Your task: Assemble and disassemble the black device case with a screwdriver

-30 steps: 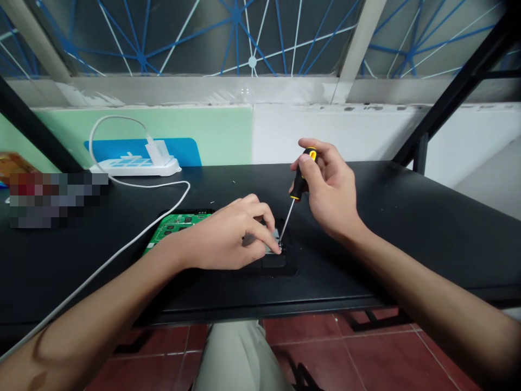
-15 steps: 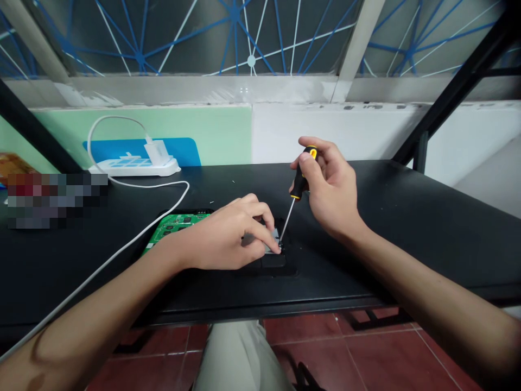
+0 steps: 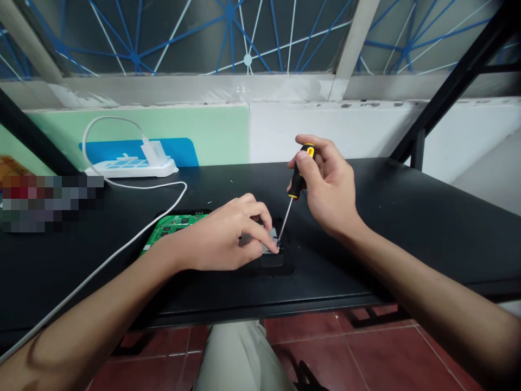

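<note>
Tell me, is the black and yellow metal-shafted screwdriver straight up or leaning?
Leaning. The screwdriver slants: its top, in the bare right hand, is farther right than its tip, down by the bare left hand.

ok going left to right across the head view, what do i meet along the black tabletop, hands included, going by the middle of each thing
White power strip, green circuit board, left hand, black-and-yellow screwdriver, right hand.
</note>
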Tool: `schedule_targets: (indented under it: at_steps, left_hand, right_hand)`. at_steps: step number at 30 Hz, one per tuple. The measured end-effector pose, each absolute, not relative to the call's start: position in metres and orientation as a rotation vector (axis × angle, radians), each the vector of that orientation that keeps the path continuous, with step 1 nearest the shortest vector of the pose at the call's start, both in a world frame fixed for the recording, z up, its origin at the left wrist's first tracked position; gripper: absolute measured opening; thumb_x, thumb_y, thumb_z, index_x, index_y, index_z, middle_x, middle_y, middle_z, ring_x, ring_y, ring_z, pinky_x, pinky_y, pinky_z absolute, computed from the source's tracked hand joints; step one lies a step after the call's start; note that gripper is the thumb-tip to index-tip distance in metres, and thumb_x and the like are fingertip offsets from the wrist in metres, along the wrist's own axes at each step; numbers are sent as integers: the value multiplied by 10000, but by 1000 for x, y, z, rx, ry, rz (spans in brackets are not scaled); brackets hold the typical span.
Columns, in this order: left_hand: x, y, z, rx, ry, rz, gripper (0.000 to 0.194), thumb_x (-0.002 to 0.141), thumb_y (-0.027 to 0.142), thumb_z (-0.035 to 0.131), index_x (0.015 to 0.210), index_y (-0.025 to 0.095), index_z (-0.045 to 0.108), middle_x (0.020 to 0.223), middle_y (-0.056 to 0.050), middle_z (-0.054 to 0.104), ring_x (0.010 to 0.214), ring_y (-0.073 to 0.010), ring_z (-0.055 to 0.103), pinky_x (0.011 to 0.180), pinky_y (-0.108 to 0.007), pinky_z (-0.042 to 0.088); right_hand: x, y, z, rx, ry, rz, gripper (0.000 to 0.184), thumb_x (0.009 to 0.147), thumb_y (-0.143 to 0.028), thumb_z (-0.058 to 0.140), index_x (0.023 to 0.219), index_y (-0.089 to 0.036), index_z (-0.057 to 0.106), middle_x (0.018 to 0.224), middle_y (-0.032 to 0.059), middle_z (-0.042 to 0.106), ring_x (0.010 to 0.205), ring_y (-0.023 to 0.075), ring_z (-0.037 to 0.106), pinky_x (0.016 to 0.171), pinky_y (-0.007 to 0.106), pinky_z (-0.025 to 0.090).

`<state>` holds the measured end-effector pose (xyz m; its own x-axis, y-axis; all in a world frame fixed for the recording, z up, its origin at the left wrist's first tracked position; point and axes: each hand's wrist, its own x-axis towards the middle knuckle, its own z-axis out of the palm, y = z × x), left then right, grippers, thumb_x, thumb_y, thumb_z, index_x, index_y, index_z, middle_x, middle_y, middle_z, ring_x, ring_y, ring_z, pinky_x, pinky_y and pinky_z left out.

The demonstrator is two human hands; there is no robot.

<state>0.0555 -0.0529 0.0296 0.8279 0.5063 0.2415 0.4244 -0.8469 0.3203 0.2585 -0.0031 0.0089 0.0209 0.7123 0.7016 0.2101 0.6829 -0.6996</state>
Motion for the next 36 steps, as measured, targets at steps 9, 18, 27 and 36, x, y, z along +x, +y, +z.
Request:
schedule_targets:
  at_steps: [9, 18, 27, 36]
  left_hand:
    - [54, -53, 29, 2762, 712, 459, 331, 842, 56, 553, 932, 279, 781, 1047, -22, 641, 983, -185, 527, 904, -330, 426]
    - [54, -52, 30, 2754, 711, 454, 335, 857, 63, 541, 953, 286, 773, 1071, -20, 635, 988, -185, 520, 901, -331, 437]
    - [53, -53, 30, 2748, 717, 443, 335, 850, 56, 557, 959, 291, 769, 1077, -17, 632, 1003, -186, 521, 909, -327, 439]
    - [54, -53, 30, 2751, 712, 444, 335, 843, 52, 566, 956, 293, 770, 1072, -20, 637, 996, -190, 524, 902, -329, 440]
  right_hand:
    - [256, -6, 12, -775, -1509, 489, 316, 923, -471, 555, 1187, -298, 571, 895, 25, 629, 826, 186, 698, 500, 254, 555]
    - [256, -7, 12, -779, -1525, 490, 322, 931, -489, 533, 1197, -308, 551, 878, -8, 589, 625, 106, 599, 528, 276, 562]
    - [256, -9, 13, -795, -1527, 502, 328, 923, -509, 529, 1201, -335, 548, 895, 0, 597, 610, 118, 581, 497, 287, 556]
    - [256, -9, 12, -800, -1542, 476, 336, 932, -508, 515, 1213, -327, 544, 913, 7, 602, 629, 121, 601, 530, 295, 567]
